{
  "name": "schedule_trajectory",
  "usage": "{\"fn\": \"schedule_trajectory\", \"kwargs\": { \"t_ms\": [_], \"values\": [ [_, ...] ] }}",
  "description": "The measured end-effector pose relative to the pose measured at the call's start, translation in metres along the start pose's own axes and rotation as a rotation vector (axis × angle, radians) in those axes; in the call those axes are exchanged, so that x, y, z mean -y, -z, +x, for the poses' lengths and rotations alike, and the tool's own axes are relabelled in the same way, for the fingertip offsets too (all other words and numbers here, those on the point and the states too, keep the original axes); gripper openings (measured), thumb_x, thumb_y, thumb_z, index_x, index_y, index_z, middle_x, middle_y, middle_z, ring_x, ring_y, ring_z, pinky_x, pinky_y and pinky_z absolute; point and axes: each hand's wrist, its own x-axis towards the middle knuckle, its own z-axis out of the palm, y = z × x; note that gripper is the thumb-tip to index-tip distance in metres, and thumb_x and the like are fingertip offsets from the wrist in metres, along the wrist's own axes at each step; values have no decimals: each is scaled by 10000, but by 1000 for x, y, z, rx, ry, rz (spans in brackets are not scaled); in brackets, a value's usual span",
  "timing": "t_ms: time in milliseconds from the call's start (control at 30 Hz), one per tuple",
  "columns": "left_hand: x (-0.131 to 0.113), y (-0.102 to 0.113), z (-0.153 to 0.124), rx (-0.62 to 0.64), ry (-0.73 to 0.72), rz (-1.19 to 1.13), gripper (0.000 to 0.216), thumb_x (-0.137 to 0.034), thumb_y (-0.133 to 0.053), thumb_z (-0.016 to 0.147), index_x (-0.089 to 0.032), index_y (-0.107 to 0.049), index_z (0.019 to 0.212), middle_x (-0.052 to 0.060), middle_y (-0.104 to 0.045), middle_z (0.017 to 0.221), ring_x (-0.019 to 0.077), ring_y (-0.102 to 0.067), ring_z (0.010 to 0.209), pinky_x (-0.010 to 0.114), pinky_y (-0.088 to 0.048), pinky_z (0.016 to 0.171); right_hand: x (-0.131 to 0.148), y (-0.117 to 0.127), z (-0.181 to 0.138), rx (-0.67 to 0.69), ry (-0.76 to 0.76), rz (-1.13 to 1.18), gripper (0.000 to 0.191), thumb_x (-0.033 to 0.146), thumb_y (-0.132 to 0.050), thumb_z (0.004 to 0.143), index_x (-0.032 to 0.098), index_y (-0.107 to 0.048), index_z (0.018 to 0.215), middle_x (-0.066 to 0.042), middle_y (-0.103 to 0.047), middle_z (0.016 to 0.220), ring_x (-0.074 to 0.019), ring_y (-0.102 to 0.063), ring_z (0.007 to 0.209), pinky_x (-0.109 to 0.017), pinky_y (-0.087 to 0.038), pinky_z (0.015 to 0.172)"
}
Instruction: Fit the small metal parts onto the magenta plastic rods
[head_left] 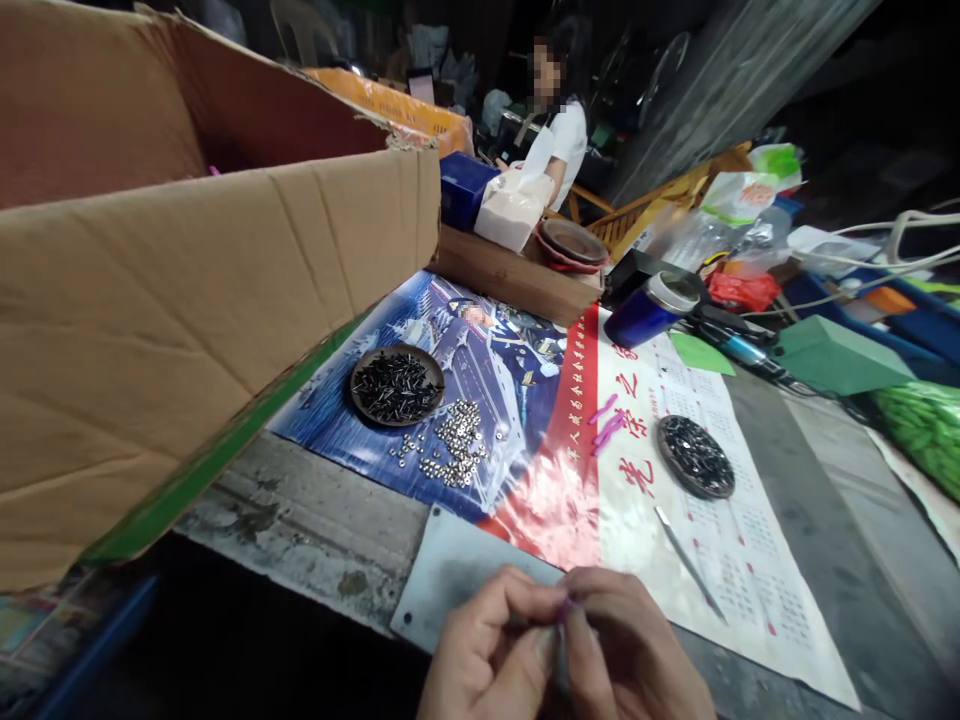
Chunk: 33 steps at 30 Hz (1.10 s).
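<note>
My left hand (487, 650) and my right hand (637, 650) meet at the bottom of the view, above the front edge of the table. Fingertips of both are pinched together on a small purple piece (566, 606), mostly hidden between them. Just behind is a grey plate (442, 570). To the right lie metal tweezers (690, 567). Farther off, purple strips (609, 425) rest on a printed poster (540, 520). A round dish (358, 400) of black pins stands at left, beside a loose heap of small metal rings (459, 440). Another dish (664, 450) at right holds small shiny dark parts.
A large cardboard box (225, 290) blocks the left side. Behind the poster are a wooden board (517, 275), a tissue pack (514, 210) and a blue cup (637, 322). Green boxes, bags and cables crowd the right. A person (566, 140) in white sits at the back.
</note>
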Motion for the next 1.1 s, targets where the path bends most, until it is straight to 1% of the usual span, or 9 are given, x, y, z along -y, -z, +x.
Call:
{"fn": "schedule_trajectory", "kwargs": {
  "t_ms": [133,267,333,433,533,600,733,867,1100],
  "values": [
    [-3,4,4,29,-27,99,297,-472,-751,890,-193,-779,986,22,-608,850,77,-441,623,185,-363,561,-6,5,7,172,-156,52,508,558,-328,1070,210,-580,801,0,-575,662,-132,-578,574,-233,-486,536],
    [4,1,5,93,-115,122,265,-441,-693,939,-195,-770,1001,53,-642,907,153,-586,794,238,-498,729,-8,5,10,358,-99,-11,550,432,-304,1104,199,-485,640,37,-489,539,-86,-462,452,-205,-359,440],
    [6,1,7,86,-101,150,266,-436,-689,940,-188,-760,1008,70,-658,939,191,-620,882,273,-522,803,-6,6,7,328,-45,-34,426,280,-413,1073,201,-510,666,44,-489,554,-80,-467,456,-201,-354,447],
    [1,4,13,-30,-12,137,291,-443,-733,901,-182,-722,1031,-4,-573,717,120,-542,663,200,-466,617,-1,18,2,178,-78,-43,351,190,-437,1027,207,-529,689,31,-511,576,-96,-504,476,-217,-390,482],
    [-11,8,21,-190,0,99,340,-439,-767,867,-173,-669,1056,-92,-403,571,67,-326,505,158,-285,470,-7,42,8,-109,-237,-188,308,206,-451,1032,207,-577,750,-2,-590,665,-124,-562,552,-237,-422,532],
    [-18,10,23,-209,-22,104,372,-449,-782,850,-162,-650,1047,-98,-397,565,64,-297,505,162,-255,466,-23,55,19,-145,-256,-354,344,286,-439,1062,207,-562,751,-15,-613,704,-134,-581,605,-235,-425,554],
    [-24,6,19,-135,32,116,464,-510,-812,807,-157,-642,1056,-100,-396,559,64,-287,501,171,-238,465,-73,56,45,361,-34,-727,527,496,-281,1089,230,-446,666,14,-515,550,-139,-501,468,-273,-349,497],
    [-21,9,11,-69,63,116,475,-556,-808,800,-163,-657,1022,-102,-373,536,62,-264,484,179,-218,457,-93,33,67,496,31,-811,524,511,-332,1073,201,-550,711,-54,-610,659,-176,-526,516,-312,-290,526],
    [-18,34,-2,-35,111,146,446,-562,-788,825,-188,-695,1049,-90,-371,546,61,-275,476,180,-220,457,-73,-29,105,703,139,-743,139,240,-572,1019,171,-644,922,-47,-701,910,-172,-641,808,-286,-385,702]
  ]
}}
